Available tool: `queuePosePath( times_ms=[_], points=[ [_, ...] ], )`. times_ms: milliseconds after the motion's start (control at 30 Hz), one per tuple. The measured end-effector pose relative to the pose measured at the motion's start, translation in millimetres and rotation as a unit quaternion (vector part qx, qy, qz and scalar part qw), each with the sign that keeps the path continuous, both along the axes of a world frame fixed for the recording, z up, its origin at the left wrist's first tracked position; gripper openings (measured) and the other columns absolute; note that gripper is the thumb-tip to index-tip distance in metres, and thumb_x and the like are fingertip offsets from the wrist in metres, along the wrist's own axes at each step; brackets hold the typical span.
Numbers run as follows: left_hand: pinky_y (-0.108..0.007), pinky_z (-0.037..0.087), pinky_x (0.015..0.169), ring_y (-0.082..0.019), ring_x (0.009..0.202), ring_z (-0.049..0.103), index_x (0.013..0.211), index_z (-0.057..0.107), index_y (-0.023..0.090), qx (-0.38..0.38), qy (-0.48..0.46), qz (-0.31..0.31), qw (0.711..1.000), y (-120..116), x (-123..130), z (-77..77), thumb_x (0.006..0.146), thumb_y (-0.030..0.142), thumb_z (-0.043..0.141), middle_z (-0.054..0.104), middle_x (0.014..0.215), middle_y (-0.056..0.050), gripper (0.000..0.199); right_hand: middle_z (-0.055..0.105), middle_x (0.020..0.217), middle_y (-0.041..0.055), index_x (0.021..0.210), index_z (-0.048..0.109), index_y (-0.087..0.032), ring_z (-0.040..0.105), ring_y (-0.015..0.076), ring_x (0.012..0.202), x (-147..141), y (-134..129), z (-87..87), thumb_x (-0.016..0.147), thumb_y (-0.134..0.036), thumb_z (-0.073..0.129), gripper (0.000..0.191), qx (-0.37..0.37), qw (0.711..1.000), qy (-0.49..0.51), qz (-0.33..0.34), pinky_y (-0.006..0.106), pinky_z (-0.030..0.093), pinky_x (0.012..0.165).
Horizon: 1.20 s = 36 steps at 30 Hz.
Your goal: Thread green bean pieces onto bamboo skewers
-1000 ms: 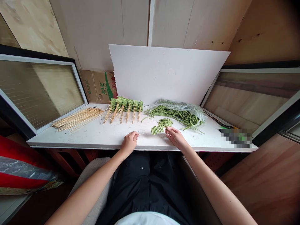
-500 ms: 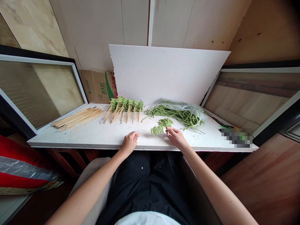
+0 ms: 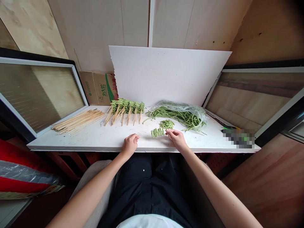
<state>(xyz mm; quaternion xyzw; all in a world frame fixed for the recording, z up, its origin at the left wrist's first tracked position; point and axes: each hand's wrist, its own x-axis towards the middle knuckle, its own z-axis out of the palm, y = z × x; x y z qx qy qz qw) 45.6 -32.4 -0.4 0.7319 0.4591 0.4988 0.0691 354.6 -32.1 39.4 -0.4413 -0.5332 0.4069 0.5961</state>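
Spanning the gap between two hands, a green-bean skewer [image 3: 157, 132] lies crosswise over the white tabletop [image 3: 106, 137].
Its long axis runs left to right, tilting slightly upward in view; the bare end points to the left hand [image 3: 130, 145], seemingly pinched closed on it, though the shaft is faint. The loaded end sits just left of the right hand [image 3: 176, 138], the nearer one, its fingertips together; whether they grip anything, I cannot tell. Just beyond lies a cut-bean heap [image 3: 167, 123].
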Motion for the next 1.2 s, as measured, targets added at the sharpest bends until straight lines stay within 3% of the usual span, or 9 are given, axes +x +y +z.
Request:
queuePosePath(
  times_ms=[333, 800, 1200],
  points=[
    [-0.026, 0.055, 0.069, -0.018, 0.073, 0.072, 0.088, 0.071, 0.021, 0.007, 0.013, -0.003, 1.0, 1, 2, -1.1, 0.086, 0.001, 0.047, 0.072, 0.074, -0.002, 0.031, 0.081, 0.101, 0.0093, 0.092, 0.086, -0.024, 0.07, 0.027, 0.098, 5, 11, -7.7, 0.068, -0.058, 0.092, 0.042, -0.039, 0.997, 0.064, -0.026, 0.032, 0.049, 0.072],
    [-0.026, 0.055, 0.069, -0.018, 0.073, 0.074, 0.084, 0.072, 0.02, -0.002, -0.005, 0.002, 1.0, 2, -1, -0.5, 0.08, -0.002, 0.046, 0.072, 0.071, -0.002, 0.034, 0.076, 0.086, 0.0075, 0.074, 0.079, -0.021, 0.062, 0.0209, 0.077, -17, -2, 0.4, 0.061, -0.064, 0.095, 0.048, -0.04, 0.995, 0.081, -0.051, 0.033, 0.046, 0.068],
    [-0.028, 0.058, 0.073, -0.021, 0.082, 0.079, 0.085, 0.073, 0.022, -0.013, -0.013, 0.014, 1.0, 5, -3, -5.0, 0.08, -0.002, 0.047, 0.079, 0.079, -0.003, 0.035, 0.075, 0.083, 0.0065, 0.07, 0.076, -0.02, 0.061, 0.0206, 0.076, -24, -5, -2.3, 0.064, -0.065, 0.092, 0.047, -0.021, 0.997, 0.074, -0.032, 0.033, 0.046, 0.069]
  ],
)
